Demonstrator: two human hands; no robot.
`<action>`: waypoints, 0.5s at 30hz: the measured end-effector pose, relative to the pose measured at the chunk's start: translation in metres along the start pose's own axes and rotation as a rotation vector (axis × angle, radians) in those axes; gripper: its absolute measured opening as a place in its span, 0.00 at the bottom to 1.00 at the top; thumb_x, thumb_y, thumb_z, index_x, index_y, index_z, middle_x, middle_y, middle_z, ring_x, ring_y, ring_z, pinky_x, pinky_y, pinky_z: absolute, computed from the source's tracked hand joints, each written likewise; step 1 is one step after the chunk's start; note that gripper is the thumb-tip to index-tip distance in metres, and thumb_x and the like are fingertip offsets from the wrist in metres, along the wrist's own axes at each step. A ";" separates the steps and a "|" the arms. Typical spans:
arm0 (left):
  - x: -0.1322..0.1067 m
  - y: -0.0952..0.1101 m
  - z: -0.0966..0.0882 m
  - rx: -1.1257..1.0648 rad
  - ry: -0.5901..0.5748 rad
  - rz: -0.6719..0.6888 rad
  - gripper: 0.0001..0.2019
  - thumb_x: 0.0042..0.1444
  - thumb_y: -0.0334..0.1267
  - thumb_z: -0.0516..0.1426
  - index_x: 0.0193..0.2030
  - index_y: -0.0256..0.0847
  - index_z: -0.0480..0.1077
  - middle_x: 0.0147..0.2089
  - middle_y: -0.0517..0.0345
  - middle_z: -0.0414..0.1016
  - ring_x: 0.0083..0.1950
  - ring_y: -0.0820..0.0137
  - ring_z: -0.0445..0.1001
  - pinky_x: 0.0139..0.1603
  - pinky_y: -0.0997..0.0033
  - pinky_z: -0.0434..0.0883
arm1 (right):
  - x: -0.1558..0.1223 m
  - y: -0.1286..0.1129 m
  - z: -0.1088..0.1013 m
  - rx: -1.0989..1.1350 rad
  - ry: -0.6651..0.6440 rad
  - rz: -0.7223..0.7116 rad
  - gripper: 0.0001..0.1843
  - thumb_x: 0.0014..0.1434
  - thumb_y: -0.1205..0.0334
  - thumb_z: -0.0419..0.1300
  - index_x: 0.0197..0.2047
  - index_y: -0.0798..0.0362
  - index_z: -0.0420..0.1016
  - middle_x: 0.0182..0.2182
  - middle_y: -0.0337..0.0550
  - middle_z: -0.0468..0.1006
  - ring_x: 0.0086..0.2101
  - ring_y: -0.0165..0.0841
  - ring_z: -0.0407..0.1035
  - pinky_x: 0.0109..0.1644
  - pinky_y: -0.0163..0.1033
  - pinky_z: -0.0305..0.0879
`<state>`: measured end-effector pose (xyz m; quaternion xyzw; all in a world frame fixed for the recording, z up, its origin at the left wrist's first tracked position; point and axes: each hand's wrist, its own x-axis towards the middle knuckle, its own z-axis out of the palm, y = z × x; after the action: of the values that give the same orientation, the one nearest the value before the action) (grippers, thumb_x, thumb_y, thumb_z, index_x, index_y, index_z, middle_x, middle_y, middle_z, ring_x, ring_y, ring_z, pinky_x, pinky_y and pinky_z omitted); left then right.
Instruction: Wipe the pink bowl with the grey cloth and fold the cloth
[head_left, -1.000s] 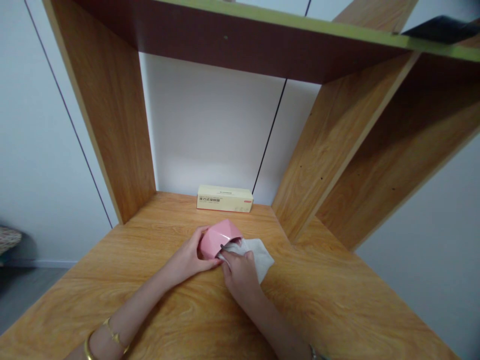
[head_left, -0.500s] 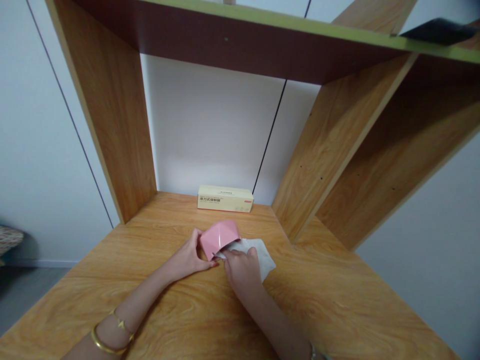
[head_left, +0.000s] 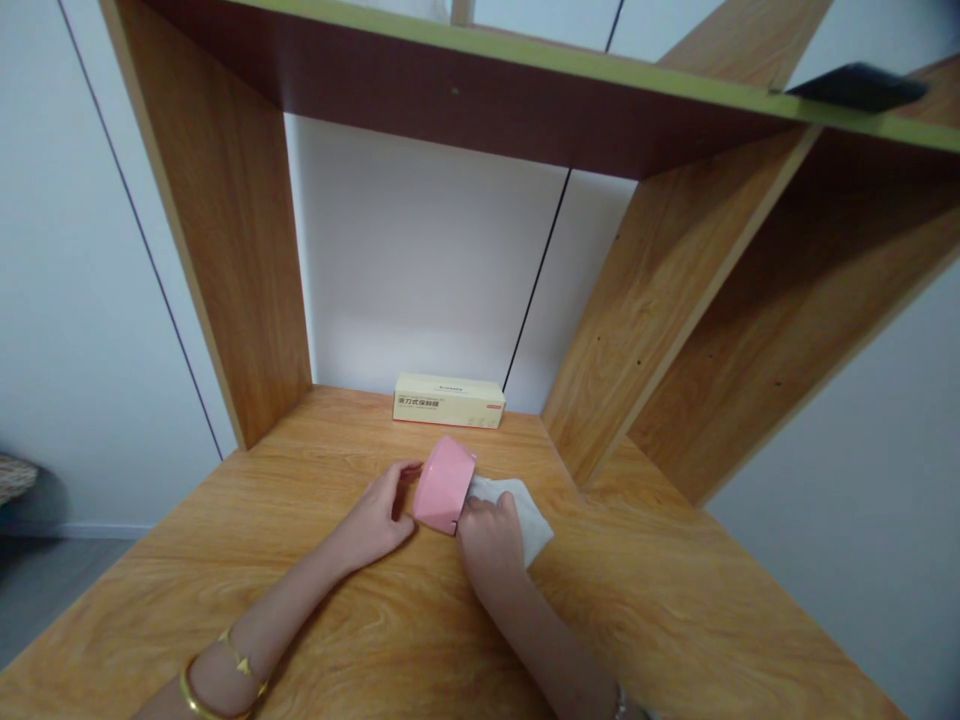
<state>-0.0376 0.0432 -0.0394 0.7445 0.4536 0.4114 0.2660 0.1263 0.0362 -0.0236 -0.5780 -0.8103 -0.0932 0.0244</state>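
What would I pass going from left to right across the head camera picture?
Wooden side panel → left hand → pink bowl → white cloth → slanted wooden panel. The right hand overlaps bowl and cloth, so it is left out.

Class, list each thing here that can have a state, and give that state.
Pink faceted bowl: tipped on its side.
Left hand: holding the bowl.
Right hand: closed on the cloth, pressed against the bowl.
White cloth: rumpled, partly under the right hand.
Long cream cardboard box: closed, lying flat.
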 end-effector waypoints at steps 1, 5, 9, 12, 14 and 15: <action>-0.001 0.005 0.000 -0.062 0.032 0.018 0.24 0.48 0.29 0.50 0.54 0.38 0.54 0.55 0.47 0.62 0.55 0.63 0.61 0.56 0.59 0.58 | 0.000 -0.001 0.000 -0.002 -0.004 -0.012 0.14 0.56 0.73 0.48 0.29 0.55 0.73 0.28 0.47 0.76 0.28 0.33 0.67 0.37 0.43 0.49; -0.004 0.027 0.004 -0.117 0.108 0.043 0.24 0.55 0.38 0.49 0.58 0.41 0.50 0.60 0.47 0.57 0.57 0.61 0.59 0.57 0.58 0.57 | 0.000 -0.006 0.002 0.024 0.017 -0.042 0.13 0.57 0.72 0.48 0.29 0.54 0.73 0.29 0.46 0.76 0.29 0.34 0.68 0.39 0.43 0.50; -0.002 0.031 0.012 0.049 0.103 0.049 0.33 0.52 0.44 0.53 0.62 0.41 0.44 0.62 0.47 0.51 0.62 0.58 0.50 0.61 0.56 0.49 | -0.003 -0.011 0.003 0.076 0.024 -0.086 0.16 0.57 0.72 0.46 0.28 0.53 0.72 0.28 0.43 0.77 0.29 0.33 0.68 0.41 0.42 0.50; 0.002 0.021 0.012 0.060 0.123 0.037 0.32 0.54 0.42 0.51 0.62 0.40 0.42 0.61 0.46 0.52 0.62 0.59 0.52 0.61 0.57 0.50 | -0.006 -0.013 0.003 0.149 0.026 -0.122 0.14 0.57 0.71 0.46 0.31 0.54 0.72 0.29 0.42 0.77 0.29 0.32 0.68 0.41 0.40 0.50; 0.003 0.016 0.008 0.025 0.104 0.027 0.31 0.53 0.42 0.52 0.61 0.40 0.45 0.59 0.46 0.54 0.60 0.59 0.53 0.60 0.57 0.52 | -0.008 -0.013 0.002 0.247 0.032 -0.160 0.13 0.56 0.70 0.46 0.33 0.53 0.71 0.31 0.41 0.77 0.31 0.31 0.68 0.40 0.39 0.50; 0.003 0.014 0.006 0.003 0.092 0.023 0.30 0.52 0.42 0.53 0.60 0.41 0.47 0.59 0.46 0.55 0.60 0.59 0.54 0.59 0.57 0.53 | -0.009 -0.012 0.002 0.298 0.038 -0.177 0.13 0.56 0.70 0.46 0.34 0.53 0.71 0.32 0.40 0.77 0.32 0.31 0.68 0.40 0.39 0.49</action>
<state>-0.0253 0.0401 -0.0307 0.7303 0.4574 0.4476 0.2389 0.1177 0.0246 -0.0280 -0.4925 -0.8623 0.0151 0.1166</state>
